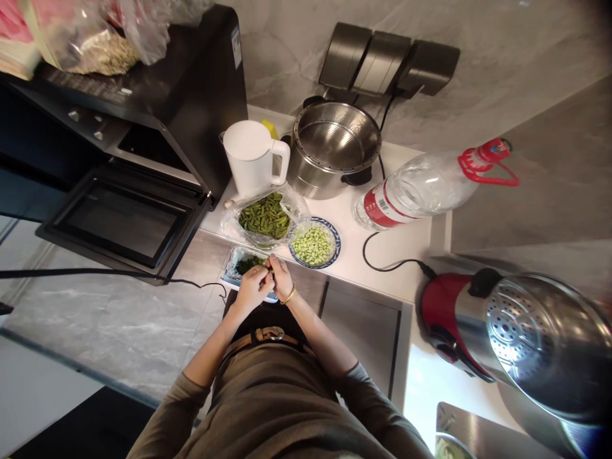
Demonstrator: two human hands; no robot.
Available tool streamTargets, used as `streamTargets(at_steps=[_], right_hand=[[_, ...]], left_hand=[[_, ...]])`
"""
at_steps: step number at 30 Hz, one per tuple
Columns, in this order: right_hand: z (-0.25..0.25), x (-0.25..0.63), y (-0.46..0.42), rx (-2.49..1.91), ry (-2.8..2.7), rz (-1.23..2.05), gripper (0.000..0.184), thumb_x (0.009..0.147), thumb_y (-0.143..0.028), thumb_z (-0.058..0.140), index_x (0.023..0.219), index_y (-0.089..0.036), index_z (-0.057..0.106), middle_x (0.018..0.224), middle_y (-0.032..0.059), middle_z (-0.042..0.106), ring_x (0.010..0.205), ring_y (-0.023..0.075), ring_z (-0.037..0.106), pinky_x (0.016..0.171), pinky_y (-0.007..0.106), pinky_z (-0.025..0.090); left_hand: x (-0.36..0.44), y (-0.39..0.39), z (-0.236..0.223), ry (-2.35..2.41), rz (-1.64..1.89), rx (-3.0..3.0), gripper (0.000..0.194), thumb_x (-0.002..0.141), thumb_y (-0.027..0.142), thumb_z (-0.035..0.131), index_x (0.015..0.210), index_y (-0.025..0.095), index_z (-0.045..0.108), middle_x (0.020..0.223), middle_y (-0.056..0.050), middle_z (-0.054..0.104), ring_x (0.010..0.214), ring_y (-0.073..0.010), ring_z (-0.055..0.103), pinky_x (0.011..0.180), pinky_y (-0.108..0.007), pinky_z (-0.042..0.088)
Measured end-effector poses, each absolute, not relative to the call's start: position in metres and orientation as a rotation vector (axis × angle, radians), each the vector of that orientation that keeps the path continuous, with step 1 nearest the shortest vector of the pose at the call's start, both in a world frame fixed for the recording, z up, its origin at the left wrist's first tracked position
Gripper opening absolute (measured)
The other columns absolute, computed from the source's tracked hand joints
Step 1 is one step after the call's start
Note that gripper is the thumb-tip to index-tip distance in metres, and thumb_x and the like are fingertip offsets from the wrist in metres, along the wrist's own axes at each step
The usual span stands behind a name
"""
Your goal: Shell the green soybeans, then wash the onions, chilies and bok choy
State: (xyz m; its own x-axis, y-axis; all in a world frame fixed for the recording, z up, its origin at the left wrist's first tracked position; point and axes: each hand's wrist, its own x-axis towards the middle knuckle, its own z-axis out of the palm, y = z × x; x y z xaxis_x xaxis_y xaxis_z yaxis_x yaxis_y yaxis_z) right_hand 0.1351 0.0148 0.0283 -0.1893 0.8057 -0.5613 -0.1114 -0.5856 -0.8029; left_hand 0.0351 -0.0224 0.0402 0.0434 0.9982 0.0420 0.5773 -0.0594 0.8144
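Observation:
My left hand (255, 288) and my right hand (281, 278) meet fingertip to fingertip at the counter's front edge. Their fingers are pinched on a small green bean pod (269, 271), mostly hidden by them. Just under the hands is a small bin (228, 273) lined with plastic, with dark green empty pods (249, 262) inside. Beyond it, an open clear plastic bag (231, 220) holds whole green pods (266, 217). Right of the bag, a blue-rimmed plate (338, 245) carries shelled pale green beans (312, 245). A gold bracelet circles my right wrist.
Behind the bag stand a white jug (248, 153) and a steel steamer pot (315, 182). A large water bottle (421, 191) is to the right, near a red and steel cooker (444, 306). On the left, an oven's door (129, 220) hangs open; a black cable crosses there.

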Motion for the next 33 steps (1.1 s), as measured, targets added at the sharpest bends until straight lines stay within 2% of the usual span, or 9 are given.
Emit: streamTargets(at_steps=[5,8,10,12,14,17,22,27,33], right_hand=[[0.030,0.140,0.018,-1.401,-0.441,2.109,0.046,0.071,-0.065,0.061,0.064,-0.021,0.049,0.050,-0.0057,0.040,0.043,0.0078,0.034,0.040,0.022,0.026],[0.025,0.146,0.020,-1.345,-0.411,2.210,0.051,0.071,-0.064,0.062,0.055,-0.020,0.042,0.045,-0.0064,0.036,0.039,0.0051,0.027,0.036,0.020,0.014],[0.020,0.151,0.021,-1.314,-0.412,2.238,0.056,0.073,-0.062,0.063,0.050,-0.020,0.035,0.043,-0.0073,0.031,0.038,0.0037,0.022,0.036,0.020,0.011],[0.014,0.155,0.020,-1.303,-0.411,2.282,0.059,0.075,-0.061,0.062,0.047,-0.020,0.030,0.040,-0.0080,0.028,0.037,0.0029,0.018,0.035,0.019,0.011],[0.009,0.157,0.018,-1.313,-0.423,2.327,0.061,0.076,-0.062,0.061,0.046,-0.020,0.028,0.038,-0.0084,0.025,0.035,0.0026,0.017,0.035,0.019,0.010],[0.006,0.157,0.014,-1.370,-0.490,2.341,0.064,0.072,-0.065,0.064,0.044,-0.021,0.027,0.036,-0.0090,0.021,0.034,0.0026,0.016,0.034,0.019,0.009],[0.009,0.153,0.011,-1.462,-0.718,2.142,0.066,0.069,-0.078,0.055,0.045,-0.022,0.029,0.038,-0.0078,0.021,0.036,0.0043,0.019,0.035,0.022,0.013],[0.014,0.152,0.008,-1.501,-0.964,1.849,0.061,0.073,-0.076,0.052,0.050,-0.022,0.038,0.041,-0.0056,0.031,0.040,0.0070,0.027,0.038,0.024,0.021],[0.023,0.168,0.015,-1.367,-0.945,2.094,0.060,0.063,-0.073,0.065,0.052,-0.022,0.037,0.042,-0.0093,0.025,0.037,0.0039,0.020,0.038,0.023,0.014]], left_hand=[[0.019,-0.018,0.046,1.581,0.677,1.744,0.023,0.086,0.022,0.043,0.064,0.020,0.048,0.063,0.000,0.051,0.060,-0.0128,0.049,0.061,-0.025,0.038],[0.007,-0.020,0.046,1.659,0.481,1.749,0.035,0.091,0.032,0.044,0.058,0.020,0.047,0.060,-0.001,0.051,0.060,-0.0135,0.050,0.061,-0.025,0.037],[0.001,-0.022,0.044,1.670,0.325,1.746,0.039,0.089,0.039,0.049,0.056,0.019,0.048,0.059,-0.001,0.053,0.060,-0.0139,0.051,0.060,-0.026,0.036],[-0.002,-0.023,0.042,1.652,0.257,1.723,0.032,0.087,0.040,0.054,0.063,0.020,0.054,0.063,0.000,0.057,0.061,-0.0140,0.054,0.060,-0.025,0.037],[0.000,-0.023,0.039,1.651,0.307,1.692,0.020,0.087,0.039,0.055,0.079,0.021,0.061,0.072,0.000,0.063,0.067,-0.0143,0.058,0.063,-0.025,0.040],[0.007,-0.020,0.036,1.624,0.439,1.726,0.017,0.092,0.033,0.049,0.095,0.022,0.062,0.084,-0.002,0.067,0.077,-0.0156,0.061,0.071,-0.026,0.045],[0.020,-0.021,0.031,1.632,0.605,1.735,0.024,0.094,0.024,0.041,0.084,0.020,0.063,0.082,-0.005,0.066,0.078,-0.0173,0.061,0.073,-0.028,0.046],[0.028,-0.025,0.032,1.635,0.683,1.735,0.029,0.095,0.026,0.040,0.075,0.019,0.060,0.070,-0.004,0.061,0.069,-0.0161,0.058,0.067,-0.027,0.045],[0.011,-0.018,0.040,1.419,0.626,1.864,0.029,0.094,0.025,0.044,0.074,0.019,0.064,0.069,-0.004,0.063,0.069,-0.0160,0.059,0.068,-0.026,0.045]])
